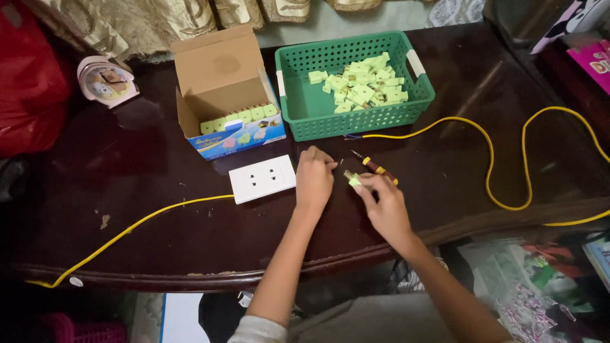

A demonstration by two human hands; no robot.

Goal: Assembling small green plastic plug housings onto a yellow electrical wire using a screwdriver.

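— What are my hands doing right now?

— Your right hand (386, 204) is pinching a small pale green plug (353, 181) between the fingertips, with the fingers curled tight around it, just above the dark wooden table (127, 190). Your left hand (314, 180) is resting knuckles-up on the table just beside it, fingers bent under; I cannot tell whether it is gripping anything.

— And what is lying close to them?

— A screwdriver (375, 168) with a red and yellow handle is lying just past your right fingertips, touching the table. A white socket plate (262, 178) is sitting just left of your left hand. A yellow cable (495, 171) is running from near the screwdriver, looping off to your right, and another yellow stretch is trailing from the plate toward the near left edge.

— What are you seeing further back?

— A green plastic basket (305, 108) is standing beyond your hands, holding a loose heap of pale green plugs (363, 86). Left of it, touching or nearly so, an open cardboard box (222, 82) is showing a neat row of the same plugs. At the far left, a small pink clock (105, 81) is sitting well apart from everything else.
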